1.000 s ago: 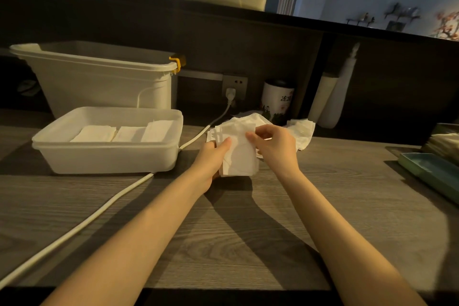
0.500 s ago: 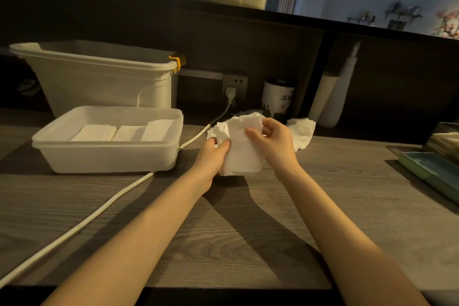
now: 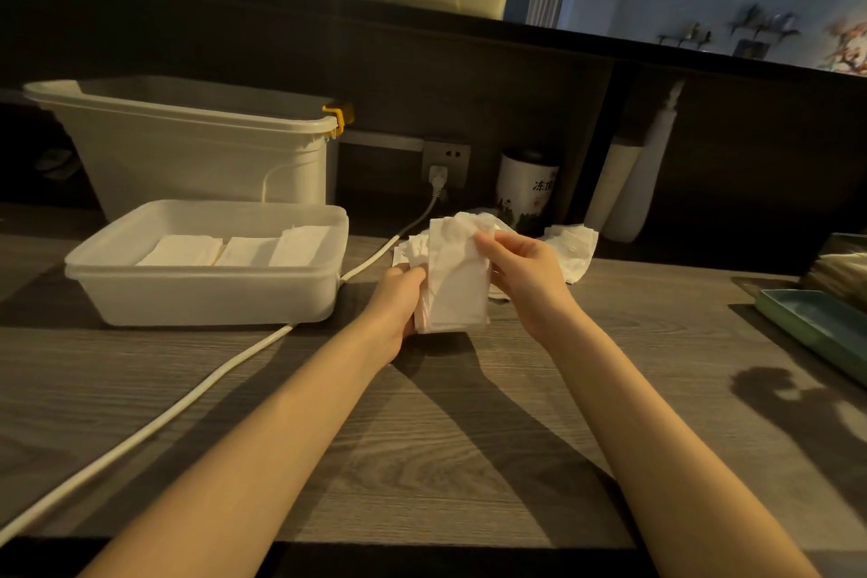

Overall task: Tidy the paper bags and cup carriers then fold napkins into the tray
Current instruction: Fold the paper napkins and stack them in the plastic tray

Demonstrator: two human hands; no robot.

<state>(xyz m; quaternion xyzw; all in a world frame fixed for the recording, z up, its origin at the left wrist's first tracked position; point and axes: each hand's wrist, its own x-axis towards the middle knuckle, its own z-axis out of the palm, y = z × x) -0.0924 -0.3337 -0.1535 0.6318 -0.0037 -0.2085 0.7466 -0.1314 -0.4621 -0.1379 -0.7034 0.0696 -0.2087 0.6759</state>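
Observation:
A white napkin point(image 3: 457, 282), folded into a tall narrow strip, stands upright between my hands above the wooden counter. My left hand point(image 3: 399, 300) grips its lower left edge. My right hand point(image 3: 525, 270) pinches its upper right edge with thumb and fingers. Behind the hands lies a loose heap of unfolded napkins point(image 3: 570, 246). To the left sits a white plastic tray point(image 3: 206, 300) holding three folded napkins point(image 3: 244, 249) side by side.
A white power cable point(image 3: 155, 427) runs from the wall socket point(image 3: 443, 160) across the counter past the tray. A large white bin point(image 3: 187, 155) stands behind the tray. A printed canister point(image 3: 525, 188) is at the back, a green tray point(image 3: 816, 329) at the right edge.
My right hand has brought the napkin's right side over, narrowing it into a taller strip. Both hands have stayed above the same spot on the counter.

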